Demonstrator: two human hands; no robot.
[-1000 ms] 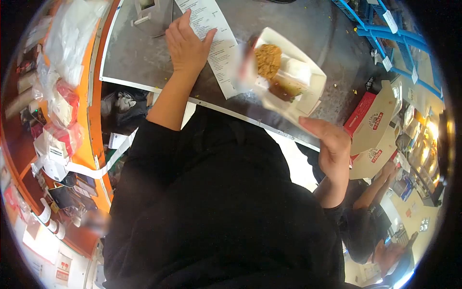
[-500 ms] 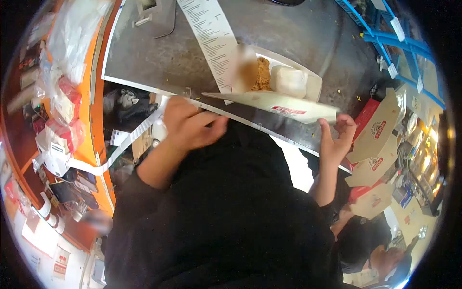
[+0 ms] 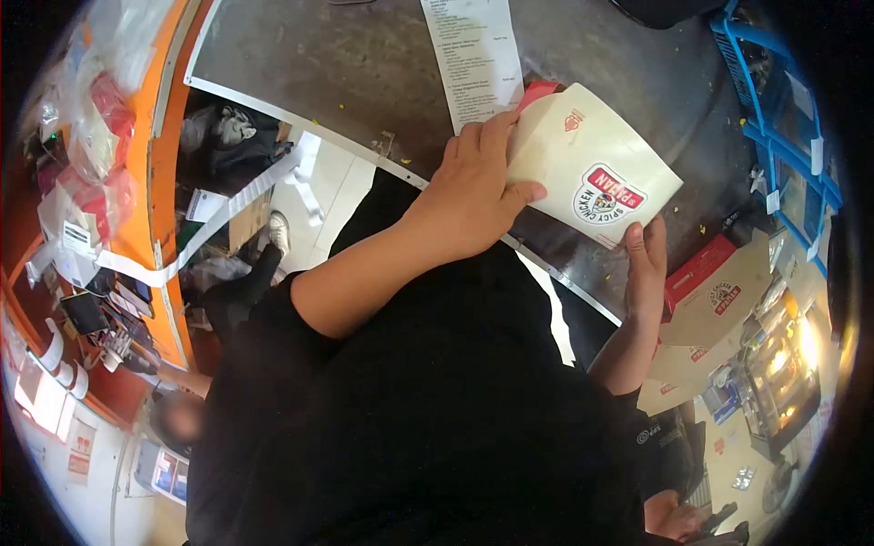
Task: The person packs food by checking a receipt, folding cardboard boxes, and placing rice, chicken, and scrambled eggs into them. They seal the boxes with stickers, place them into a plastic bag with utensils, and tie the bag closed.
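Note:
A cream cardboard takeaway box [image 3: 583, 150] with a red and black "Spicy Chicken" logo lies near the front edge of the dark counter. Its lid is down, so the contents are hidden. My left hand [image 3: 472, 187] grips the left end of the box, thumb along the near side and fingers over the far corner. At the near right corner, my right hand [image 3: 645, 253] holds the box with its thumb against the lid edge. A long printed receipt [image 3: 473, 64] lies just behind the box.
Blue racks [image 3: 787, 136] stand at the right edge of the counter [image 3: 319, 73]. Flat cream boxes [image 3: 715, 300] are stacked at lower right. An orange shelf side [image 3: 150, 118] with bagged goods is on the left, where a paper strip [image 3: 218, 218] hangs. Other people are partly visible.
The box lid, raised before over fried chicken and a white wrapped lump, is now down. My left hand has moved from the counter edge onto the box.

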